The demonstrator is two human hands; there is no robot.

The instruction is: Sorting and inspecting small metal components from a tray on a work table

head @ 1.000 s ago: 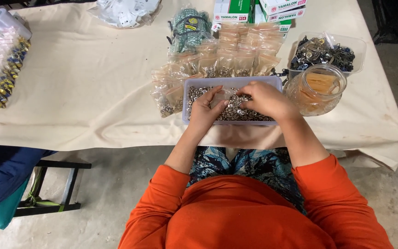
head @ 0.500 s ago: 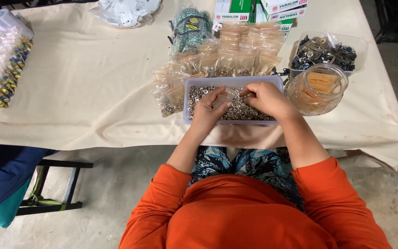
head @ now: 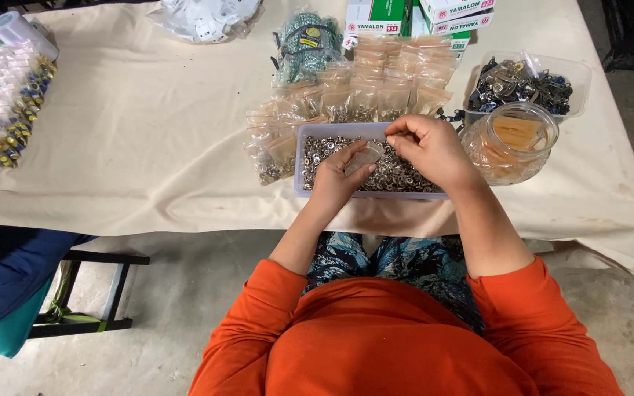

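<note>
A pale rectangular tray point(head: 300, 165) full of small metal rings stands at the near edge of the cloth-covered table. My left hand point(head: 339, 180) rests over the tray and holds a small clear plastic bag point(head: 365, 158) between thumb and fingers. My right hand point(head: 427, 147) hovers over the tray's right half, fingertips pinched together beside the bag's mouth; whether a ring sits between them is too small to tell. Behind the tray lie several small filled clear bags point(head: 376, 84) in rows.
A round clear jar point(head: 514, 141) stands right of the tray, and a clear tub of dark metal parts point(head: 526, 81) behind it. Boxes point(head: 405, 18) and a green packet point(head: 306, 44) line the far edge. Bagged items point(head: 5, 103) lie far left. A chair point(head: 31, 286) stands lower left.
My left hand has shifted slightly right over the tray with the small bag. My right hand's fingertips have drawn closer to the bag.
</note>
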